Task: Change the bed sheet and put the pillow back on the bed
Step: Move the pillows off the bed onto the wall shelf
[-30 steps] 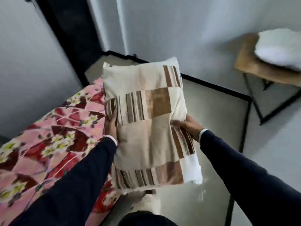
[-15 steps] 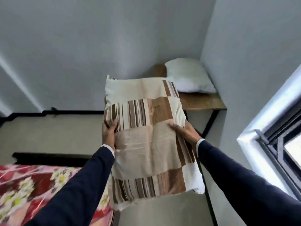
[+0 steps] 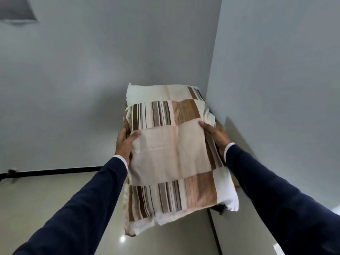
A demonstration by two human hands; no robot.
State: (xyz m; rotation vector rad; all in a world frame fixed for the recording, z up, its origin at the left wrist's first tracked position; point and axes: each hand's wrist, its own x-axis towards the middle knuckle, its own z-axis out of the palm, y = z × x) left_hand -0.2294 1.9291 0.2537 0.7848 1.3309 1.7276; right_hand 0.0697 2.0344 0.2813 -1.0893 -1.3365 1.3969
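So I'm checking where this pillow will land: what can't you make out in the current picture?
- Surface under the pillow: head view, the pillow covers it; only a dark sliver shows at its lower right.
- Bed: out of frame.
- Fingers of the left hand and right hand: mostly tucked behind the pillow's sides.
- Dark shape, upper left: cut by the frame edge, blurred.
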